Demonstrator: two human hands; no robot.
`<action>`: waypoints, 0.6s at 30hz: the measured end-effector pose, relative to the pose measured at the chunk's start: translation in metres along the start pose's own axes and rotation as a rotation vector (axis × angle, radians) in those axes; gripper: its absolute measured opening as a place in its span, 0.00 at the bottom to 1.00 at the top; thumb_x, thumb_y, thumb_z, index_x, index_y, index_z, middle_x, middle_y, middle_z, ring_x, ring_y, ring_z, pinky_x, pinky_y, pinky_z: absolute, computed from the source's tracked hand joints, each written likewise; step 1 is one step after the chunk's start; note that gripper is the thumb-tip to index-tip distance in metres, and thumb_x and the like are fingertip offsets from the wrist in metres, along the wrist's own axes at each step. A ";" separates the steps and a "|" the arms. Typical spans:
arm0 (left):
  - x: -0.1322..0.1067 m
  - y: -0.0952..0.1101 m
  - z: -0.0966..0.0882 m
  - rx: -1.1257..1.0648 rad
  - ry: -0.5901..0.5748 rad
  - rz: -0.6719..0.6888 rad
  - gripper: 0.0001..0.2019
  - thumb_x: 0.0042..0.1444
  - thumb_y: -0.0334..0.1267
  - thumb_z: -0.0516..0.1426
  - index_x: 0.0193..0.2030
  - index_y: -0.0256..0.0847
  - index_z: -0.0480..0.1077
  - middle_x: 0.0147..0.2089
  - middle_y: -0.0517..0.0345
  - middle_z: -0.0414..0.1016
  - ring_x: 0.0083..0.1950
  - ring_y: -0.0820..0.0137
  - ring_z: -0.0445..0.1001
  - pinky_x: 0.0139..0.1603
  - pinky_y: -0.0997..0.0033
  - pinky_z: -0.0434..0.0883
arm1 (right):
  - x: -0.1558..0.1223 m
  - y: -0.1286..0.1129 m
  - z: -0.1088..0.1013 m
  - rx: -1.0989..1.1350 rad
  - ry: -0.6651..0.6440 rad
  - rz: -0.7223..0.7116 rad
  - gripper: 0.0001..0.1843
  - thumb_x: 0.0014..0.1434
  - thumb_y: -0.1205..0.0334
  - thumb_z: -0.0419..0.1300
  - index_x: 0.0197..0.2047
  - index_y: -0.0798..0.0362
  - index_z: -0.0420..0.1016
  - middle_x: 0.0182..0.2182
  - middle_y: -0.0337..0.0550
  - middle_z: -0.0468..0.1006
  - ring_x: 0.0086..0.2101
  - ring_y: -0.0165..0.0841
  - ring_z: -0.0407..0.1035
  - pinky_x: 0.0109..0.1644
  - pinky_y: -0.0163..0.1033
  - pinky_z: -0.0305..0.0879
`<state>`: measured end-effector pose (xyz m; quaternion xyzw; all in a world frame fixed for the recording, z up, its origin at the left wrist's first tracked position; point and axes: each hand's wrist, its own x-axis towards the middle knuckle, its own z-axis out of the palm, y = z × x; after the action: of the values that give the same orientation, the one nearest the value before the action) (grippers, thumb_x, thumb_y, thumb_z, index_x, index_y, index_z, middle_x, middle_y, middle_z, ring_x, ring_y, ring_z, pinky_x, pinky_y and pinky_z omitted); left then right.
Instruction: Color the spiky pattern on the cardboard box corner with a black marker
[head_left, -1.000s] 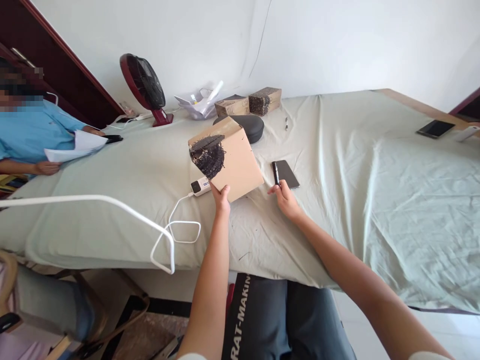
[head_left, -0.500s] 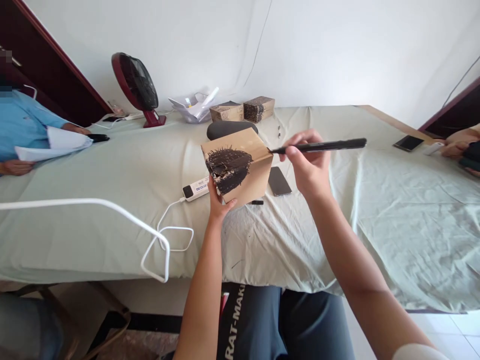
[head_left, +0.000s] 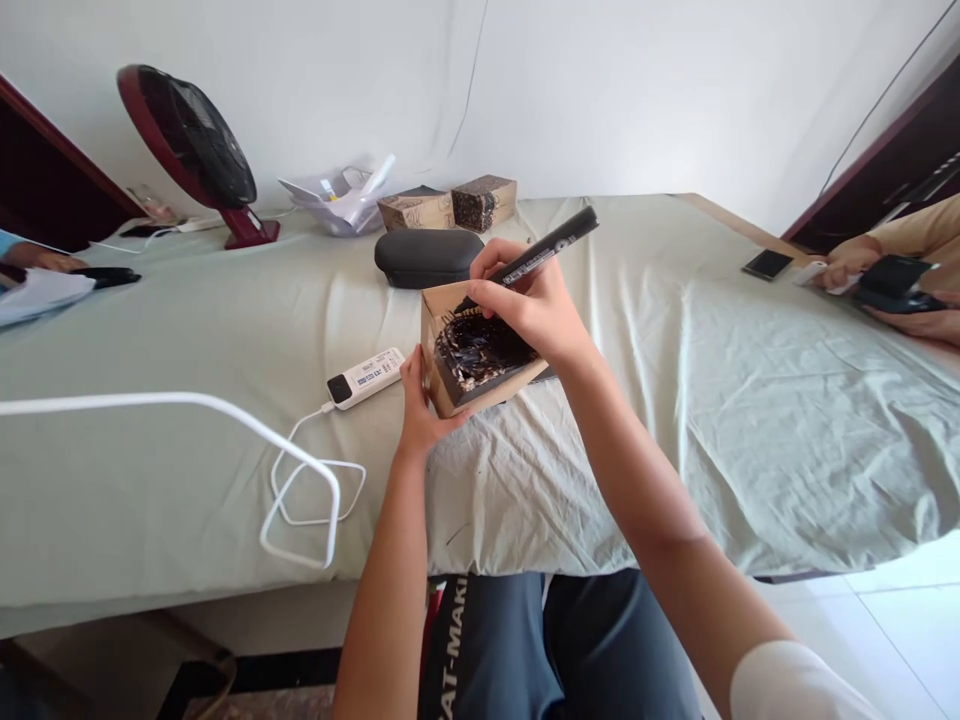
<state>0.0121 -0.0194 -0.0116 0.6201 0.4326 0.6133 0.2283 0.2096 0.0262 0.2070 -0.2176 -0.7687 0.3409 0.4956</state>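
Note:
My left hand (head_left: 426, 405) grips a small cardboard box (head_left: 495, 393) by its left side and lower corner, thumb along the near edge. Dark black ink covers much of the box face turned up toward me, with short strokes at its upper edge. Between the fingers of my right hand (head_left: 525, 300) is a black marker (head_left: 551, 247), tilted with its tip down at the inked face. My right hand hides part of the box's far side. Just behind the box lies a black zip case (head_left: 427, 257).
A white power bank (head_left: 365, 378) with a white cable lies left of the box. Further back stand a fan (head_left: 196, 150), a plastic basket (head_left: 341, 210) and two patterned boxes (head_left: 484, 203). A phone (head_left: 766, 264) lies at right, near another person's hands (head_left: 851, 262). Another person's hand (head_left: 45, 258) shows at left.
The box has been turned so its inked face points more up toward me. My right hand has moved left with the marker, from the box's right corner onto the inked face.

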 end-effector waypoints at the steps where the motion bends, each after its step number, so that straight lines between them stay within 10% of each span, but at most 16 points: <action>1: 0.000 0.001 0.000 -0.003 -0.003 0.001 0.65 0.43 0.55 0.77 0.83 0.54 0.46 0.79 0.41 0.47 0.81 0.39 0.50 0.64 0.53 0.76 | 0.000 0.000 0.000 -0.008 -0.004 0.000 0.09 0.64 0.59 0.64 0.34 0.51 0.68 0.29 0.34 0.67 0.31 0.29 0.62 0.37 0.36 0.64; 11: 0.002 -0.002 0.001 0.014 0.005 0.022 0.65 0.40 0.58 0.77 0.82 0.61 0.46 0.76 0.46 0.50 0.81 0.40 0.51 0.63 0.50 0.78 | -0.001 0.003 0.001 -0.077 -0.028 -0.038 0.07 0.63 0.64 0.64 0.34 0.51 0.69 0.29 0.34 0.69 0.32 0.29 0.65 0.38 0.36 0.67; 18: 0.002 -0.005 -0.001 0.007 0.035 0.013 0.66 0.40 0.57 0.77 0.82 0.57 0.48 0.78 0.43 0.49 0.81 0.40 0.52 0.64 0.52 0.77 | -0.006 0.006 0.006 -0.095 0.320 -0.188 0.09 0.73 0.58 0.61 0.40 0.49 0.67 0.29 0.33 0.67 0.29 0.28 0.66 0.36 0.36 0.66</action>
<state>0.0101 -0.0156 -0.0148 0.6130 0.4348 0.6239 0.2144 0.2067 0.0243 0.1971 -0.2191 -0.7123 0.2175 0.6304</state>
